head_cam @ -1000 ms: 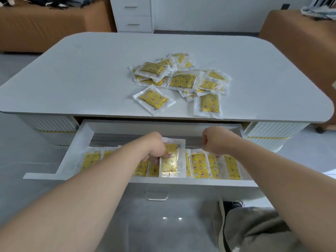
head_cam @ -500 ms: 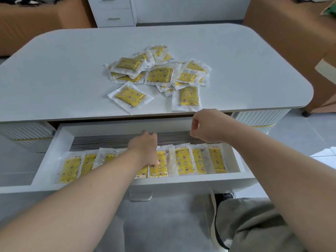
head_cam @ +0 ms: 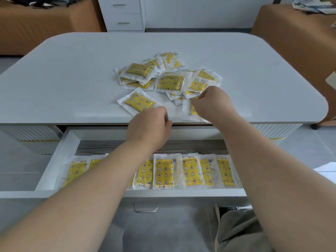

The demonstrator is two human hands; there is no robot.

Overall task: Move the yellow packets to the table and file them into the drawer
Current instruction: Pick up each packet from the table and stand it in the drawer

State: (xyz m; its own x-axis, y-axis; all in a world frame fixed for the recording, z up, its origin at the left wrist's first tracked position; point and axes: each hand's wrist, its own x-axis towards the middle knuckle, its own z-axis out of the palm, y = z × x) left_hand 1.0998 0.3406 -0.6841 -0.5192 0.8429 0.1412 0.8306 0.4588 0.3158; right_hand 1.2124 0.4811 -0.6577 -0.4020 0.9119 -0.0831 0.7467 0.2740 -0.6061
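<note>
A heap of yellow packets (head_cam: 170, 82) in clear wrap lies on the white table (head_cam: 72, 79). One single packet (head_cam: 139, 102) sits apart toward the near edge. My left hand (head_cam: 150, 125) hovers at that packet's near corner with its fingers curled under, hidden by the back of the hand. My right hand (head_cam: 213, 104) pinches the top of another packet (head_cam: 188, 111) at the table's near edge and covers most of it. Below, the open drawer (head_cam: 60, 160) holds a row of several filed packets (head_cam: 164, 172), partly hidden by my left forearm.
The drawer's metal handle (head_cam: 146, 208) sticks out toward me above my knee (head_cam: 240, 231). A white drawer cabinet (head_cam: 124, 13) stands against the far wall. Brown upholstered furniture stands at far left (head_cam: 36, 24) and right (head_cam: 294, 33).
Both hands rose out of the drawer to the tabletop. The left let go of the packet it filed in the row. The right now has its fingers on a packet at the table edge.
</note>
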